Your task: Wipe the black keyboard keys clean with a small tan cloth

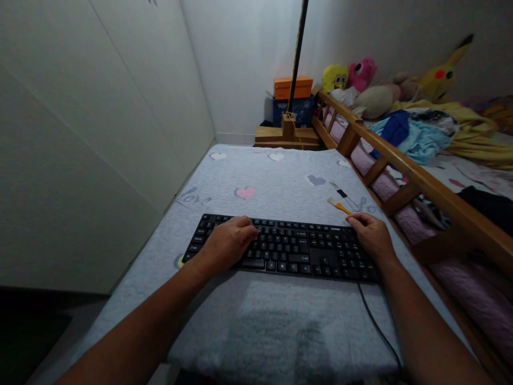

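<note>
A black keyboard (288, 246) lies across the cloth-covered table. Over its left half rests my left hand (232, 238), the fingers curled down against the keys; their tips are hidden, so I cannot tell if anything is in them. At the keyboard's right end, my right hand (372, 235) pinches a small flat brush (341, 207) by its yellow-orange handle, with the pale bristles pointing away to the left. Just beyond the brush lies a thin wire tool with a black middle part (342, 193), apart from both hands.
A heart-patterned cloth (276, 184) covers the table. The keyboard's cable (374, 318) runs off the near edge. A wooden bed rail (417, 187) borders the right, with clothes and plush toys behind it. Beyond the far edge stands a wooden base (286, 136) with a dark pole. White cabinet doors (100, 133) flank the left.
</note>
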Demonstrator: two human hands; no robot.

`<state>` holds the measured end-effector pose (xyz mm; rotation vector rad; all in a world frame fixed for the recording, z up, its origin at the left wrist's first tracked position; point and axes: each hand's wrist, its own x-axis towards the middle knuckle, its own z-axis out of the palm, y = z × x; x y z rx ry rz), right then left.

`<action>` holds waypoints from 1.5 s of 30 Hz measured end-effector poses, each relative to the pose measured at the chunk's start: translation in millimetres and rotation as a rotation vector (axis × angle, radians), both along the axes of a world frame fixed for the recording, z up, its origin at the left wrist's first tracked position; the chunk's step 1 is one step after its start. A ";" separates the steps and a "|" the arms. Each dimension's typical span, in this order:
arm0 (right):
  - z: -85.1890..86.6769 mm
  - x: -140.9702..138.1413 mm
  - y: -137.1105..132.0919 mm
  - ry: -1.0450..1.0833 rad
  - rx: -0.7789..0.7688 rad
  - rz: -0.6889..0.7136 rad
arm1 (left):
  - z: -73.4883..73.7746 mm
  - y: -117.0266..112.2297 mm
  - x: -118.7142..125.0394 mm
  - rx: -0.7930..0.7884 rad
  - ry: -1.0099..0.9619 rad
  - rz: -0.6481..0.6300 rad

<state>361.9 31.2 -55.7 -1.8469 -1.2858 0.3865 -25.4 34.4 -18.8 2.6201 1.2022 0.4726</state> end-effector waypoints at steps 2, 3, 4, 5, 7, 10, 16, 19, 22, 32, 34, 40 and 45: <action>-0.6 0.7 -0.3 -0.012 0.000 0.001 | 2.5 -0.8 -1.9 0.016 0.046 0.010; -0.7 0.8 -0.4 -0.016 0.001 -0.001 | 3.9 -1.1 -3.0 0.024 0.068 0.015; -0.7 0.9 -0.6 -0.018 0.001 0.001 | 5.2 -1.4 -4.4 0.032 0.088 0.021; -0.6 0.8 -0.8 -0.019 0.002 0.003 | 6.1 -1.6 -6.1 0.039 0.107 0.024; -0.2 0.5 -1.0 -0.020 0.006 0.006 | 6.8 -1.7 -10.0 0.051 0.137 0.028; 0.1 0.2 -1.1 -0.025 0.010 0.007 | 5.9 -1.4 -16.7 0.054 0.149 0.027; -1.4 1.1 -0.4 -0.015 0.033 0.020 | 6.4 -1.6 -26.9 0.050 0.134 0.072; -1.5 1.4 -0.2 -0.011 0.029 0.020 | 6.0 -0.3 -33.7 0.033 0.124 0.124; -1.4 1.8 -0.2 -0.006 0.020 0.015 | 4.2 2.3 -42.2 0.015 0.128 0.158; -0.8 0.5 -0.2 -0.006 -0.004 0.009 | -2.9 0.2 -21.2 0.115 -0.137 -0.001; 0.3 -0.2 -0.2 -0.002 -0.007 0.010 | -5.2 -0.9 -12.9 0.123 -0.119 -0.015; 2.4 -1.9 -0.9 -0.003 -0.001 0.012 | -6.8 -1.6 -9.1 0.141 0.023 -0.002; 3.4 -2.7 -0.9 -0.007 0.001 0.011 | -2.9 -1.8 -15.4 0.139 0.090 0.014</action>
